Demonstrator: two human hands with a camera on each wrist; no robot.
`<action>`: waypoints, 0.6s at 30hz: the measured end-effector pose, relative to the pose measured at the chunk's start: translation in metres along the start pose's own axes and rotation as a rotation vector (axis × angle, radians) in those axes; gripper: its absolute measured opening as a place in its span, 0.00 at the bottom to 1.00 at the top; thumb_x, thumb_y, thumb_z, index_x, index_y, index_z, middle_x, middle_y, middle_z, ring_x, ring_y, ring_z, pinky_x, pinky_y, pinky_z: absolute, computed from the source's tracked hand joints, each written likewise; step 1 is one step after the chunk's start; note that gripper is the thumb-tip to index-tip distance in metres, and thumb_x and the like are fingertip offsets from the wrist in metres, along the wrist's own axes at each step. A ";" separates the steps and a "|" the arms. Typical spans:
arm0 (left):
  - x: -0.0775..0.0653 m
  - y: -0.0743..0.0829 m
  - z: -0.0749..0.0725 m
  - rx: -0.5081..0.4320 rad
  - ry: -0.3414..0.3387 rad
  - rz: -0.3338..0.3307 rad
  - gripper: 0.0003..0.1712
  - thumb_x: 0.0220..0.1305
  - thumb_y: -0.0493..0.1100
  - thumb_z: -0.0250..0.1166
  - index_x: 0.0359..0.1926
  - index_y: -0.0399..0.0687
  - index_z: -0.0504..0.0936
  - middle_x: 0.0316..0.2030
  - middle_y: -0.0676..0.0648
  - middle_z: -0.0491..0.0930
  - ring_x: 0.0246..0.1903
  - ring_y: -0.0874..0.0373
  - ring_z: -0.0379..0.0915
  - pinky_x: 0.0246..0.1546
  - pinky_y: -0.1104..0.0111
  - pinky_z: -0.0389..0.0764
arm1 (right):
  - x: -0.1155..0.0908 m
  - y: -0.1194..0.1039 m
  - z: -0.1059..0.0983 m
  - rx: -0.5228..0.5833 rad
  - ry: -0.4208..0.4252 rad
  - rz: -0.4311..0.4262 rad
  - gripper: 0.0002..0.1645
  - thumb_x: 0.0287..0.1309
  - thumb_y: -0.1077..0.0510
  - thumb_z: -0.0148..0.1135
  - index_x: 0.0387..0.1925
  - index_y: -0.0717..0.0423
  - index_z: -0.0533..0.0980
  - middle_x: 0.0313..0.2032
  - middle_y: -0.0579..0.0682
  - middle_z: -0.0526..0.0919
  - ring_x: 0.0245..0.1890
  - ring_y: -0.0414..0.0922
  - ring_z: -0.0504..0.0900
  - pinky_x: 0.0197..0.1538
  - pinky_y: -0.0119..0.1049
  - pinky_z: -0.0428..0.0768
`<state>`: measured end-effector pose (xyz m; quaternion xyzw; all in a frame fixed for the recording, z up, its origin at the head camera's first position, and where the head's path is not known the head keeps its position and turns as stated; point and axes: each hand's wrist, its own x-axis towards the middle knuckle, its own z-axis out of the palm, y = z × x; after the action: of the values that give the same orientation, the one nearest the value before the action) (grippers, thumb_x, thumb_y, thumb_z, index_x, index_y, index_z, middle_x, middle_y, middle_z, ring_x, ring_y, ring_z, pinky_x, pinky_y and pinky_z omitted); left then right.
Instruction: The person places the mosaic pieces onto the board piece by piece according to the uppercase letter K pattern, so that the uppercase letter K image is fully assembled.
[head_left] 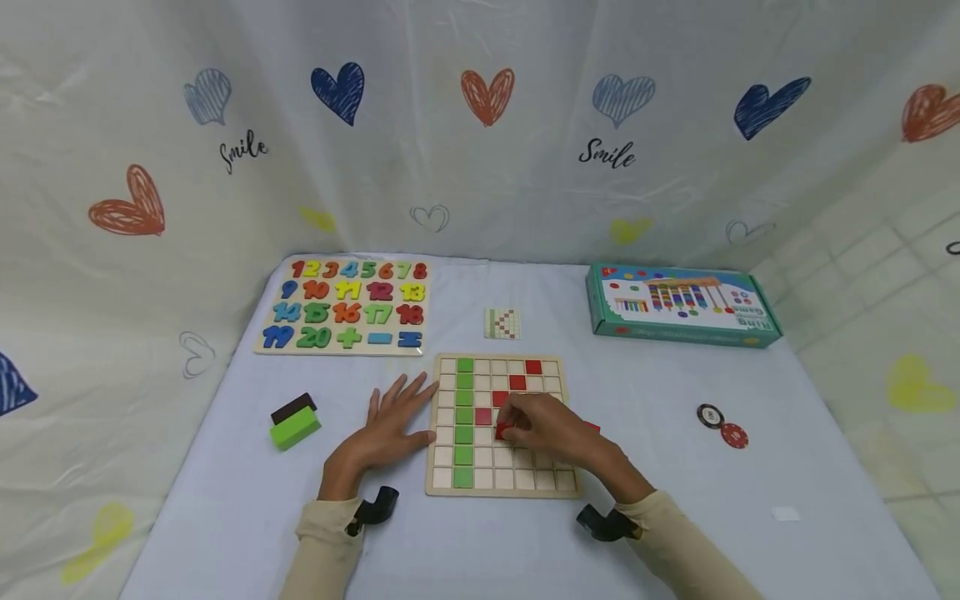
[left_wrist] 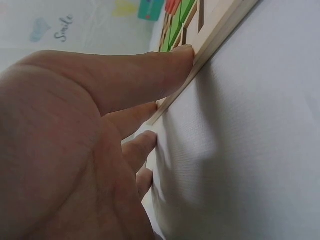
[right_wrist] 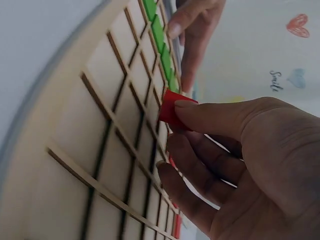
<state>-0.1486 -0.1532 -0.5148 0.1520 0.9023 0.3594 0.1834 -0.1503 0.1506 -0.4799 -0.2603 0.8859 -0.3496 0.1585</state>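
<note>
A wooden grid board (head_left: 504, 493) lies in the middle of the table, with a column of green tiles (head_left: 464, 414) and a slanting line of red tiles (head_left: 517, 382). Between thumb and fingers, my right hand (head_left: 551, 427) pinches a red square tile (right_wrist: 172, 111) close over the grid, near the lower end of that line. The left hand (head_left: 384, 429) lies with fingers spread at the board's left edge; its thumb tip (left_wrist: 182, 57) is right at the wooden rim. Past the right wrist, a bit of red (head_left: 592, 427) shows, mostly hidden.
Behind the board lies a small pattern card (head_left: 502, 323). A number puzzle (head_left: 341, 307) stands back left, a green-edged game box (head_left: 682, 305) back right. Green and dark blocks (head_left: 296, 428) lie at left; black and red chips (head_left: 734, 435) and a white piece (head_left: 786, 514) at right.
</note>
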 end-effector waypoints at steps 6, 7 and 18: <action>0.001 0.000 0.000 0.009 -0.006 -0.004 0.47 0.72 0.44 0.69 0.85 0.54 0.56 0.86 0.47 0.45 0.85 0.41 0.25 0.77 0.36 0.21 | 0.000 0.000 0.008 -0.021 0.014 0.020 0.07 0.65 0.62 0.73 0.42 0.49 0.83 0.34 0.36 0.84 0.36 0.35 0.80 0.43 0.31 0.82; 0.001 0.000 0.000 0.012 -0.006 -0.004 0.47 0.72 0.44 0.69 0.85 0.54 0.56 0.86 0.47 0.45 0.85 0.41 0.25 0.78 0.36 0.21 | 0.000 0.000 0.008 -0.022 0.017 0.024 0.07 0.65 0.62 0.73 0.42 0.49 0.83 0.34 0.35 0.84 0.36 0.35 0.80 0.43 0.31 0.82; -0.001 0.001 0.002 -0.006 0.013 -0.014 0.47 0.71 0.43 0.70 0.85 0.55 0.58 0.86 0.47 0.46 0.85 0.42 0.26 0.78 0.36 0.21 | 0.001 0.002 0.008 -0.093 0.044 0.015 0.05 0.64 0.61 0.75 0.38 0.49 0.85 0.33 0.38 0.80 0.34 0.37 0.76 0.37 0.32 0.78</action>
<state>-0.1473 -0.1519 -0.5152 0.1430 0.9033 0.3620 0.1806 -0.1482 0.1472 -0.4872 -0.2530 0.9064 -0.3126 0.1292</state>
